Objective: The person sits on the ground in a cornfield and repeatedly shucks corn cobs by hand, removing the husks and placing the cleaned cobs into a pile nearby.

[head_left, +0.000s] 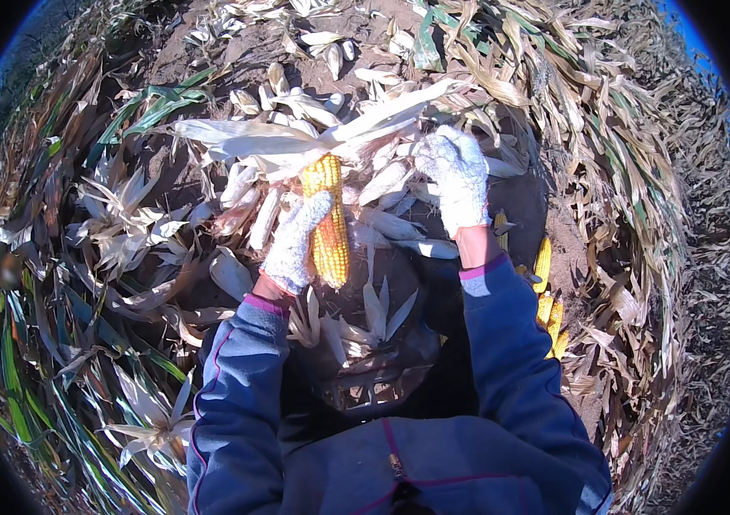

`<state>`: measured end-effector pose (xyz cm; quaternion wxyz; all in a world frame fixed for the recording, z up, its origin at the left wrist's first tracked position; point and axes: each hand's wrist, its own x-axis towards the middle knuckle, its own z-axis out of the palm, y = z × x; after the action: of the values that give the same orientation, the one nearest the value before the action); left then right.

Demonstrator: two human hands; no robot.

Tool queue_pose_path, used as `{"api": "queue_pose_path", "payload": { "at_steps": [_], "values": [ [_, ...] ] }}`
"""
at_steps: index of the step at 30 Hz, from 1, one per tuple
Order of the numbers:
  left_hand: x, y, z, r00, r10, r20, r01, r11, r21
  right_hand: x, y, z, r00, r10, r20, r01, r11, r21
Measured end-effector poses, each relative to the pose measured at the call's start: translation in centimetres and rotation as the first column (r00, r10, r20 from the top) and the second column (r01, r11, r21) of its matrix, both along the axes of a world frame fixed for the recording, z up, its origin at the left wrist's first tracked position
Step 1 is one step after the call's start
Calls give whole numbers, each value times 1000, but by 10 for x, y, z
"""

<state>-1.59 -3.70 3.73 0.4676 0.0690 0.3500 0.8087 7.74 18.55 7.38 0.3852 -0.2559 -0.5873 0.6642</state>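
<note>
My left hand (294, 240), in a white knitted glove, is wrapped round a yellow corn cob (329, 249) from its left side. The kernels are bare, and the pale husk (245, 137) is folded back and spread at the cob's far end. One long husk leaf (399, 110) from that end stretches right, just beyond my right hand (455, 172). That hand wears a matching glove, and its fingers are curled closed. Whatever they may hold is hidden. Beneath both hands lie several unpeeled corn ears (390, 225) and loose husks.
Several peeled yellow cobs (547, 309) lie on the soil beside my right forearm. Dry corn stalks (639, 197) are heaped along the right, with greener leaves (26, 386) at the lower left. More pale ears (305, 105) are scattered on the ground ahead. Empty husks (373, 322) lie near my legs.
</note>
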Motion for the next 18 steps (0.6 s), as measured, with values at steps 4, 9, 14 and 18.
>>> {"api": "queue_pose_path", "payload": {
  "at_steps": [4,9,14,18],
  "values": [
    [6,6,20,998,13,-59,-13,1000,14,-2,-18,-18,815,379,438,-562,700,440],
    [8,11,2,979,-154,134,141,985,104,-19,-58,-10,751,660,31,-652,748,-123],
    [9,17,1,996,69,64,-74,995,70,-18,-57,-11,821,568,-51,-558,782,-277],
    [-17,9,-23,955,284,-84,-291,953,-89,-17,-48,-21,876,462,-136,-477,795,-374]
  ]
}}
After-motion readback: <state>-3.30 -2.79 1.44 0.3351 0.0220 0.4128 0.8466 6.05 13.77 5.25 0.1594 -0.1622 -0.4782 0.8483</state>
